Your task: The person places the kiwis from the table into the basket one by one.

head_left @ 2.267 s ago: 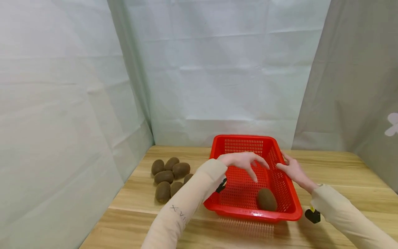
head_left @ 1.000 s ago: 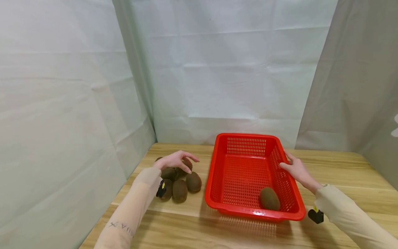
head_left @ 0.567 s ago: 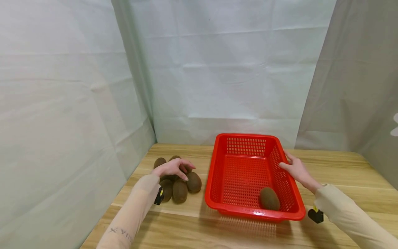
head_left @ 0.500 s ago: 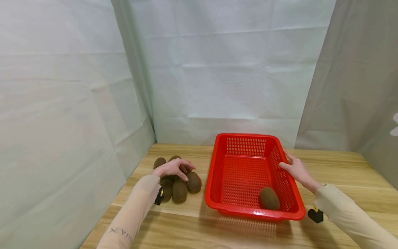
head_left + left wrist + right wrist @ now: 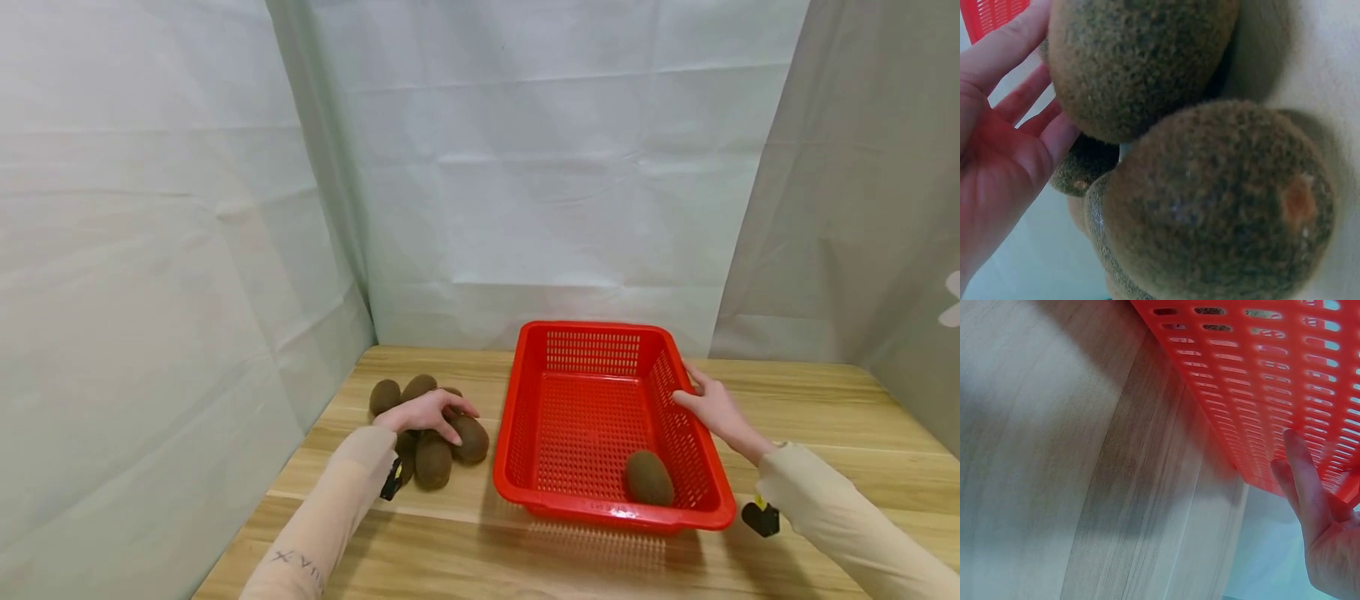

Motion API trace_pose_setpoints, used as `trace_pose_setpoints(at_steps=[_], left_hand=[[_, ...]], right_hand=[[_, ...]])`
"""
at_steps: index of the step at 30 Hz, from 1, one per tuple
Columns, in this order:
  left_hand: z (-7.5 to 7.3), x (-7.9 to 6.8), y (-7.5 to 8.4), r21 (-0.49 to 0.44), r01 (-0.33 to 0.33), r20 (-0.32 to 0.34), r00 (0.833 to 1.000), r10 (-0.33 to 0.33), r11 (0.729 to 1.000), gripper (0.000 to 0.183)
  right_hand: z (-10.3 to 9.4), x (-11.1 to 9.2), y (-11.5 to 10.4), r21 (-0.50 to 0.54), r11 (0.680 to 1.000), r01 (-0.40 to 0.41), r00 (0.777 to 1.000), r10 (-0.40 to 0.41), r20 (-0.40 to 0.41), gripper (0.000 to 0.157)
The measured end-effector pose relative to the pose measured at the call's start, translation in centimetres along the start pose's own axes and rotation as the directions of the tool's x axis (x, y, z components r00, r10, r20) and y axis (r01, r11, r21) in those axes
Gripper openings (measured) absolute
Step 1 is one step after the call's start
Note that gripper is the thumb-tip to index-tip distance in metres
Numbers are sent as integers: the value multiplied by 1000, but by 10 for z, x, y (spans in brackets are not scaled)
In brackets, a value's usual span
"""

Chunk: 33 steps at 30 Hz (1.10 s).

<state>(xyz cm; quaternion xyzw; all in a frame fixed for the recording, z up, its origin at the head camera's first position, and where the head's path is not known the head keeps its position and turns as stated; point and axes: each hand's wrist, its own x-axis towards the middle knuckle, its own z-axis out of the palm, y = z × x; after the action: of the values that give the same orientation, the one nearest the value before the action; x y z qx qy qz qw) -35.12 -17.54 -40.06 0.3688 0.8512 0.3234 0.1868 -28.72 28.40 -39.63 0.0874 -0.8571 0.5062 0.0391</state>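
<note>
In the head view my left hand (image 5: 427,414) lies over the kiwifruit at the left of the table. Its thumb and fingers are curved about the rightmost kiwi (image 5: 472,439), which still rests on the table. From the left wrist, that kiwi (image 5: 1138,62) hides the fingertips, and a nearer kiwi (image 5: 1216,206) fills the lower part. My right hand (image 5: 716,410) holds the right side of a red plastic basket (image 5: 517,408), thumb over the rim. In the right wrist view its fingers (image 5: 1304,469) lie along the slotted outer wall. One kiwi (image 5: 648,478) sits inside, near the front right corner.
More kiwis surround my left hand, such as one at the back left (image 5: 385,397) and one in front (image 5: 433,461). Everything stands on a wooden table (image 5: 450,550). Pale cloth (image 5: 540,208) hangs behind and at both sides.
My left hand has come from above the basket to the kiwis, then shifted slightly right and nearer onto the rightmost one. The right hand stays at the basket, which has barely moved.
</note>
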Motion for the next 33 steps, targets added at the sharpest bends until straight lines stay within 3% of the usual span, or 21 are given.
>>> trace_pose_setpoints(at_steps=[7, 19, 23, 28, 33], left_hand=[[5, 5, -1, 25, 22, 18, 1000, -22, 999, 47], [7, 7, 1, 78, 9, -13, 1000, -8, 997, 42], [0, 3, 4, 68, 27, -53, 998, -24, 997, 42], [-15, -2, 10, -3, 29, -85, 996, -29, 1000, 43], [-28, -7, 16, -70, 31, -158, 987, -42, 997, 48]], right_hand=[[1, 0, -1, -12, 1000, -7, 1000, 7, 5, 66], [1, -1, -3, 0, 1000, -9, 1000, 9, 3, 66], [1, -1, -1, 5, 1000, -5, 1000, 5, 2, 66], [1, 0, 2, 19, 1000, 3, 1000, -3, -8, 66], [1, 1, 2, 20, 1000, -2, 1000, 2, -9, 66]])
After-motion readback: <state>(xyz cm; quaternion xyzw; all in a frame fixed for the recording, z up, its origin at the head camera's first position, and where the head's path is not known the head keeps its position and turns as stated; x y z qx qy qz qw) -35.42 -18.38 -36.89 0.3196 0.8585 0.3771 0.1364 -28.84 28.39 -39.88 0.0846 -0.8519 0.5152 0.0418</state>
